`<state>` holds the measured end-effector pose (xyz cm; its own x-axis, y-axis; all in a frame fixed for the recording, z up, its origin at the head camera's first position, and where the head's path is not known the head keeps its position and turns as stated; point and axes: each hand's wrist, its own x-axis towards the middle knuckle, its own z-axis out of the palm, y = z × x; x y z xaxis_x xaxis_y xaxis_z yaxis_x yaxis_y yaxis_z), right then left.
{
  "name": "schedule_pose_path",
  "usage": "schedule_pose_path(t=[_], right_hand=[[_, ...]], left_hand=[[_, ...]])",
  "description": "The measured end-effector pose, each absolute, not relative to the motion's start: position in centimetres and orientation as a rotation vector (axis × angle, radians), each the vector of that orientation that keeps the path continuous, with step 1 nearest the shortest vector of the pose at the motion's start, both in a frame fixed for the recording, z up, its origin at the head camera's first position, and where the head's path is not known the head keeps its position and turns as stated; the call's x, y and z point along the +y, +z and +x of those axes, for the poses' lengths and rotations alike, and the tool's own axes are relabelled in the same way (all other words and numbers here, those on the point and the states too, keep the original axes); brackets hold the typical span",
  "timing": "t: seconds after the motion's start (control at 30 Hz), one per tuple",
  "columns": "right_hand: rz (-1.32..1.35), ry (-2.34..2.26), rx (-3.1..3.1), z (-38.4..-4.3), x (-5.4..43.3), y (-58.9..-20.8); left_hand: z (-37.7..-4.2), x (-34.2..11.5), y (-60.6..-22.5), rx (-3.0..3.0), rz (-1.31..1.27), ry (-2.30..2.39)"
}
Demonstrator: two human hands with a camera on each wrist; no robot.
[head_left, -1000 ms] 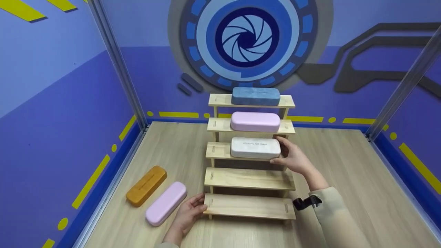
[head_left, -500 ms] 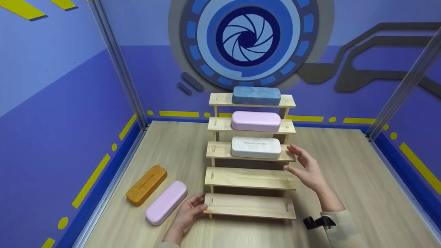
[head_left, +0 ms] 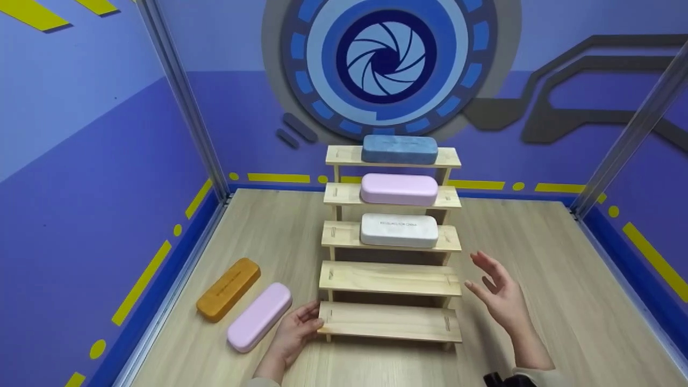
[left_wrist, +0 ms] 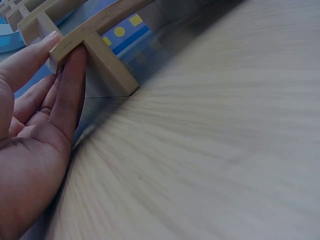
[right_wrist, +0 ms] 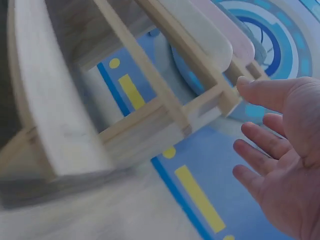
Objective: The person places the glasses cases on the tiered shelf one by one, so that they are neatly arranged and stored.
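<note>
My left hand point(head_left: 294, 334) pinches the left end of the lowest step of a wooden stepped display rack point(head_left: 389, 322). In the left wrist view, its thumb lies on the step's edge and a finger reaches beneath. Right of the rack, my right hand point(head_left: 504, 301) is in the air with fingers spread, holding nothing. A white glasses case point(head_left: 399, 231) with printed lettering sits on the middle step. Above it are a pink glasses case point(head_left: 399, 189) and, on the top step, a blue glasses case point(head_left: 400, 149). The two lower steps are bare.
On the table left of the rack lie an orange-brown glasses case point(head_left: 229, 290) and a second pink glasses case point(head_left: 260, 318), both slanted. Blue printed panels point(head_left: 258, 123) enclose the table point(head_left: 527, 242) at the back and sides, with metal posts point(head_left: 185, 102) at the corners.
My right hand has let go of the white glasses case and drawn back to the right and toward me. The case stays on the middle step. My left hand has not moved.
</note>
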<state>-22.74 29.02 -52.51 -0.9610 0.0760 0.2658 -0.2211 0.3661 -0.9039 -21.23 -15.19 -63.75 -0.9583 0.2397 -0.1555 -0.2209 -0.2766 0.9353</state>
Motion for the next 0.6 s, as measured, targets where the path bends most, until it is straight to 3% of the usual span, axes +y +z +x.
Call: schedule_pose_path(t=[0.6], right_hand=[[-0.29, 2.147, -2.547, -19.9, 27.8, -58.7]], left_hand=[[-21.0, -15.1, -63.6, 1.685, -0.005, 2.3]])
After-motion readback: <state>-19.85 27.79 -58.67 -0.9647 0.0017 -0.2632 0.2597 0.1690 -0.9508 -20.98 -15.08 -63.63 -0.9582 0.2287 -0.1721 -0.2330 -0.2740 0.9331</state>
